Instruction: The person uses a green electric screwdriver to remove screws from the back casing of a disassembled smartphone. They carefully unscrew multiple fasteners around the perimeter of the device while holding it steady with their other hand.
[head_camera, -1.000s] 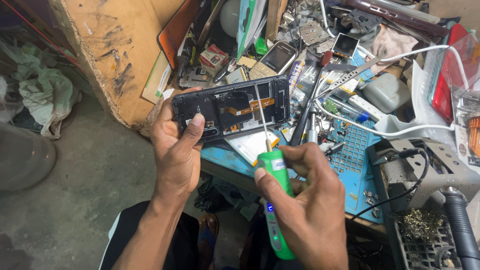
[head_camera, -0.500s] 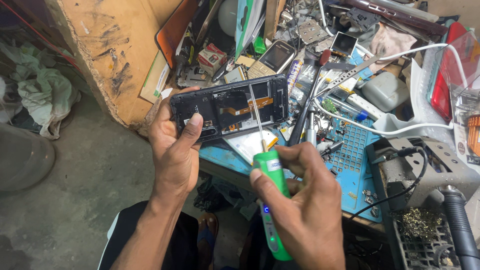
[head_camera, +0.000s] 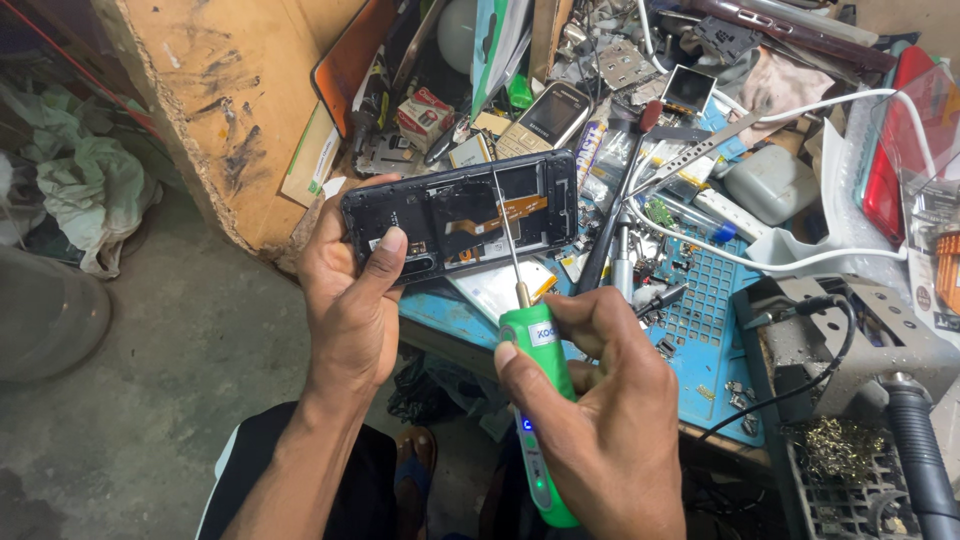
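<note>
My left hand (head_camera: 352, 300) grips an opened black phone (head_camera: 462, 215) by its left end, back cover off, with an orange flex strip and dark inner parts showing. The thumb lies over the lower left of the phone. My right hand (head_camera: 600, 415) is closed around a green electric screwdriver (head_camera: 535, 390). Its thin metal bit points up and its tip rests on the phone's upper middle area.
A blue work mat (head_camera: 710, 330) on the bench carries tweezers, small screws, old phones and loose parts. A white cable (head_camera: 800, 265) loops at the right, near a grey metal stand (head_camera: 850, 330). A wooden board (head_camera: 215, 100) leans at the left above the concrete floor.
Both hands and the phone have shifted slightly left and down in view. The screwdriver bit stays on the phone's upper middle.
</note>
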